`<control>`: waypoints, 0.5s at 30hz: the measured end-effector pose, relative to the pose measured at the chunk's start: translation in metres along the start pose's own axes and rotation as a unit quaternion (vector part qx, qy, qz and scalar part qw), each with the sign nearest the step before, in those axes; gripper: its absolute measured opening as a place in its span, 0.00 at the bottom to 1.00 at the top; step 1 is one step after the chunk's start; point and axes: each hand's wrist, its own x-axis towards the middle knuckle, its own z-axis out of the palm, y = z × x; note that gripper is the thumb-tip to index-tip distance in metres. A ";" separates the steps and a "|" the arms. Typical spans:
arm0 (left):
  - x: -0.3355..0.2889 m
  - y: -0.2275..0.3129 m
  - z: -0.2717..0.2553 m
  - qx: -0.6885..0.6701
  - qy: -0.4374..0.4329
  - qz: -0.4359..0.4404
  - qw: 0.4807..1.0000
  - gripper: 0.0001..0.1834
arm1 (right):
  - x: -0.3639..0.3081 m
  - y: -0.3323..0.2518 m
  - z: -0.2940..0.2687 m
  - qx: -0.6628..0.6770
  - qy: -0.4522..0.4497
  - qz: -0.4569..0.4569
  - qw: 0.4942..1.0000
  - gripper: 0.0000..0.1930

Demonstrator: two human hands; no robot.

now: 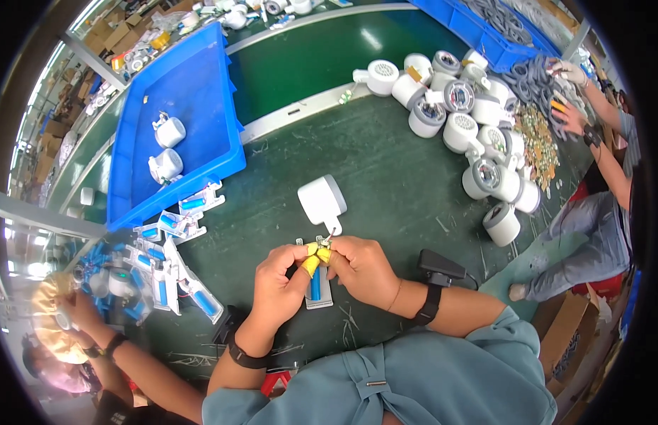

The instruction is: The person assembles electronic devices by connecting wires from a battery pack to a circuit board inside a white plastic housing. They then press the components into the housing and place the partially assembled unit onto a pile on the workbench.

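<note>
Fingertips (310, 267) of the left hand (281, 276) and right hand (363, 269) pinch a small part (324, 241) between them.

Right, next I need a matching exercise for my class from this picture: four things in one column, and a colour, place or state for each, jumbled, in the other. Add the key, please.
1. small part
2. finger covers
3. lone white housing
4. loose grey rings

A. at the right, by a co-worker's hand
B. on the dark green table, just ahead of the person's hands
C. yellow
D. pinched between the left hand and right hand

Pairs: 1-D, 2-C, 3-B, 4-A
</note>
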 end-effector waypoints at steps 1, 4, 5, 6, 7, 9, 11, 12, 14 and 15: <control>0.002 -0.001 -0.001 0.003 0.006 0.005 1.000 0.10 | 0.002 0.000 0.001 0.016 -0.008 0.018 1.000 0.06; 0.000 0.009 0.003 -0.065 0.028 -0.087 0.994 0.10 | -0.001 -0.004 -0.001 0.025 -0.020 0.028 0.999 0.05; -0.001 0.009 0.006 -0.023 0.025 -0.057 0.998 0.10 | -0.002 -0.008 -0.004 0.015 -0.013 0.026 0.999 0.05; 0.001 0.002 0.007 0.019 0.022 -0.022 0.999 0.10 | 0.001 -0.008 -0.005 0.018 -0.005 0.008 1.000 0.05; 0.000 0.001 0.006 0.044 0.024 -0.015 0.999 0.10 | 0.001 -0.008 -0.006 -0.002 -0.004 0.009 1.000 0.05; -0.004 -0.007 0.007 0.003 0.020 -0.030 0.999 0.11 | -0.004 -0.005 -0.003 -0.016 0.007 0.010 1.000 0.05; -0.007 -0.003 0.008 -0.006 0.020 -0.029 0.999 0.11 | -0.006 -0.002 0.000 -0.025 0.026 -0.012 0.999 0.05; -0.009 -0.002 0.009 -0.011 0.028 -0.027 0.999 0.11 | -0.007 -0.002 0.002 -0.024 0.035 -0.015 0.999 0.05; -0.009 -0.003 0.010 0.017 0.048 -0.005 0.999 0.11 | -0.007 -0.001 0.003 0.003 0.024 0.005 1.000 0.04; -0.012 -0.004 0.012 0.014 0.056 -0.001 0.998 0.11 | -0.007 0.000 0.005 0.000 0.028 0.007 1.000 0.04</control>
